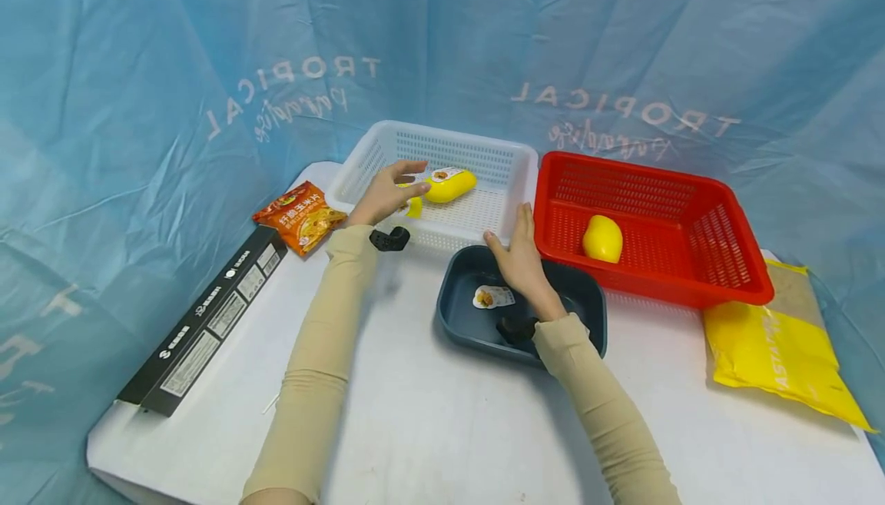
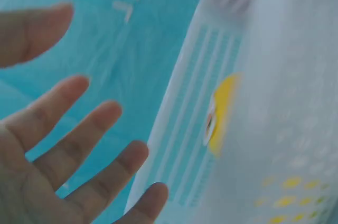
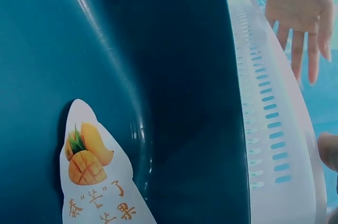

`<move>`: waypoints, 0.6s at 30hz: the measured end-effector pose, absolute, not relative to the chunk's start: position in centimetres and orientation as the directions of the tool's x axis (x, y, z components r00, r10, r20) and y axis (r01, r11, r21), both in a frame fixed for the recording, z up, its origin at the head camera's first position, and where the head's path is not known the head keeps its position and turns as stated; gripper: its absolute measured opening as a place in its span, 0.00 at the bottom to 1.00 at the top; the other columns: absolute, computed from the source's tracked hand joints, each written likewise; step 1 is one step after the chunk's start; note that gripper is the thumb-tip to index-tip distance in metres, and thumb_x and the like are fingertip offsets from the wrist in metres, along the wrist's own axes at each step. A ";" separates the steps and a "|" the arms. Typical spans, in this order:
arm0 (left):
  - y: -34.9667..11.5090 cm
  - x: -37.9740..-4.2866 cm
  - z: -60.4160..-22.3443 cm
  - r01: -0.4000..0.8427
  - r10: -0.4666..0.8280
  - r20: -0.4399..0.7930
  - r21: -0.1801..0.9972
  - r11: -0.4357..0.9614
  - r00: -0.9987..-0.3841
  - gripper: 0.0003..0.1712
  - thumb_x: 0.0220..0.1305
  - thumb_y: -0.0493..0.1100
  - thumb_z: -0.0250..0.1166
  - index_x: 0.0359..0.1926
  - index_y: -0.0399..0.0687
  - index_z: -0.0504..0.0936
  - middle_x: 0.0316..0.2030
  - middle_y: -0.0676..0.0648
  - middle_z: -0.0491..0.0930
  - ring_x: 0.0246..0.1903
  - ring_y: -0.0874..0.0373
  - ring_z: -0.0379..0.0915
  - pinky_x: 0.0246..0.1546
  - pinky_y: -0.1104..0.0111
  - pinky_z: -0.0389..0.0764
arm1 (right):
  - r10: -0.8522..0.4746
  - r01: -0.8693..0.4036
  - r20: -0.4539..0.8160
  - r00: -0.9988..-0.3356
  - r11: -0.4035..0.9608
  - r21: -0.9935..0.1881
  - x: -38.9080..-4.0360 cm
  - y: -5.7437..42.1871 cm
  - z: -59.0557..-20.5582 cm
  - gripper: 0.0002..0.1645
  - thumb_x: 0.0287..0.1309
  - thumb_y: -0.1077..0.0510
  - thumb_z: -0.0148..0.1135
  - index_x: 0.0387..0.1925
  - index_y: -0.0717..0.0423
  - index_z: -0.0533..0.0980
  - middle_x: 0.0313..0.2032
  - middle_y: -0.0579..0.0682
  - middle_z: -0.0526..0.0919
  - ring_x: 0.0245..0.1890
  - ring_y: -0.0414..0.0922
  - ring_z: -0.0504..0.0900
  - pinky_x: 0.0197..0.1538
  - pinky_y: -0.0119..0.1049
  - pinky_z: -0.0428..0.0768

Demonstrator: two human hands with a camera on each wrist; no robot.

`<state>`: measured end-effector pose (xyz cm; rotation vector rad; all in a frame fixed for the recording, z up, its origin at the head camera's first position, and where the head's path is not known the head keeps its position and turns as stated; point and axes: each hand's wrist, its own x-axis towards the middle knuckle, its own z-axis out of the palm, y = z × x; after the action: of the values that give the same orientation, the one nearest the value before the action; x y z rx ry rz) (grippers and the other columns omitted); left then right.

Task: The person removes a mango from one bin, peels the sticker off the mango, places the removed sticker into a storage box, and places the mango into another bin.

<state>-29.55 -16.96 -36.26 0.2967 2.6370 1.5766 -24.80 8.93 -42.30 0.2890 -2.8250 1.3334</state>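
Observation:
My left hand point(image 1: 387, 191) hovers over the near left part of the white plastic basket point(image 1: 515, 153), fingers spread and holding nothing. Just beyond its thumb lies a yellow mango point(image 1: 449, 186) with a label. Another yellow thing point(image 1: 413, 208) shows under the hand, mostly hidden. My right hand point(image 1: 520, 259) reaches over the dark blue tray point(image 1: 459, 332) to the white basket's near right corner, fingers extended and thumb apart; whether it touches the rim I cannot tell. Inside the tray lies a mango-picture label point(image 3: 95, 166). My left hand's spread fingers point(image 2: 100, 184) also show in the left wrist view.
A red basket point(image 1: 743, 259) with one yellow mango point(image 1: 603, 239) stands to the right of the white one. At the right edge lies a yellow bag point(image 1: 781, 351). An orange snack packet point(image 1: 302, 217) and a long black box point(image 1: 207, 320) lie on the left.

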 end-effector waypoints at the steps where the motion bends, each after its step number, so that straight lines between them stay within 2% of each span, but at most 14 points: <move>1: -17.3 -30.0 -36.0 0.128 0.197 0.040 0.882 0.454 -0.979 0.33 0.67 0.49 0.62 0.70 0.51 0.66 0.70 0.44 0.64 0.70 0.43 0.58 0.65 0.50 0.68 | -0.163 -0.168 0.083 -0.983 0.621 -0.765 -24.8 8.9 -42.3 0.53 0.67 0.43 0.52 0.76 0.60 0.33 0.77 0.57 0.31 0.77 0.57 0.39 0.75 0.56 0.48; 8: -18.7 -32.8 -35.4 0.078 0.176 -0.005 0.885 0.460 -0.984 0.34 0.66 0.47 0.62 0.71 0.48 0.64 0.70 0.42 0.64 0.68 0.44 0.61 0.67 0.50 0.65 | -0.152 -0.164 0.087 -0.985 0.619 -0.768 -24.7 8.9 -42.2 0.53 0.67 0.43 0.52 0.76 0.60 0.34 0.77 0.56 0.32 0.77 0.55 0.37 0.76 0.55 0.48; 13: -19.1 -34.8 -36.2 -0.020 0.154 -0.104 0.883 0.468 -0.983 0.35 0.65 0.48 0.63 0.71 0.52 0.64 0.71 0.43 0.63 0.71 0.47 0.57 0.70 0.50 0.61 | -0.153 -0.169 0.093 -0.984 0.616 -0.770 -24.6 8.9 -42.4 0.54 0.66 0.43 0.52 0.76 0.58 0.33 0.77 0.55 0.32 0.77 0.56 0.39 0.75 0.56 0.48; 18: -19.8 -36.2 -37.5 -0.129 0.142 -0.226 0.859 0.495 -0.964 0.37 0.66 0.52 0.61 0.73 0.55 0.61 0.73 0.43 0.57 0.73 0.45 0.51 0.71 0.44 0.56 | -0.155 -0.166 0.089 -0.984 0.612 -0.773 -24.5 9.0 -42.6 0.54 0.66 0.41 0.52 0.76 0.56 0.33 0.77 0.54 0.31 0.77 0.56 0.39 0.75 0.57 0.49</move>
<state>-36.21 -19.78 -37.52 0.0113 2.4746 1.4556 -24.55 8.97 -42.58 0.2792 -2.8088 1.3494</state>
